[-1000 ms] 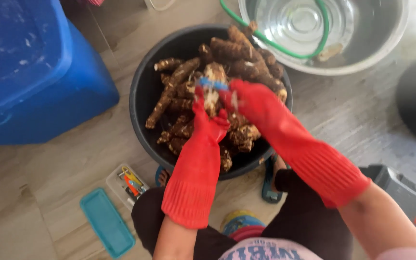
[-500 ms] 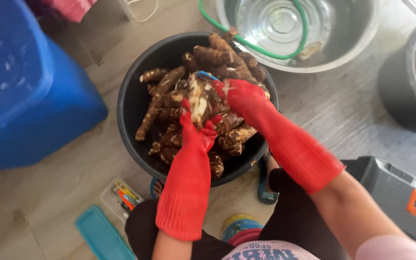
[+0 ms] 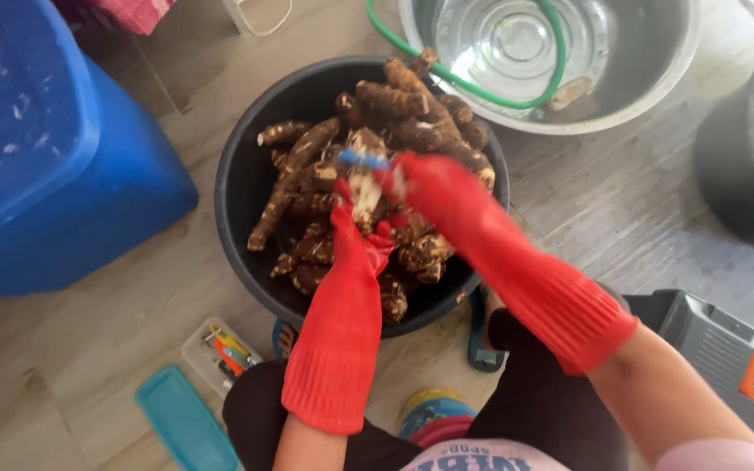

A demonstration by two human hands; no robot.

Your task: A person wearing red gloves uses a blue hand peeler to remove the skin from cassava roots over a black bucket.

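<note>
We've got the left hand point(image 3: 355, 231) gripping a half-peeled root point(image 3: 363, 181) over the black tub point(image 3: 242, 187) of roots, and the right hand point(image 3: 425, 187) closed around a blue peeler point(image 3: 362, 158) at its top. Wet gloves plus a knobby root look like a slip risk, and the blade could nick the left glove. The blade itself is blurred, and we can't see the right hand's fingers properly.

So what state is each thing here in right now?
Left hand: gloved, gripping a half-peeled root.
Right hand: gloved, holding a blue peeler against the root.
Black tub: heaped with unpeeled roots.
Metal basin: holds water, green hose inside.
Small box: open, teal lid beside it.
</note>
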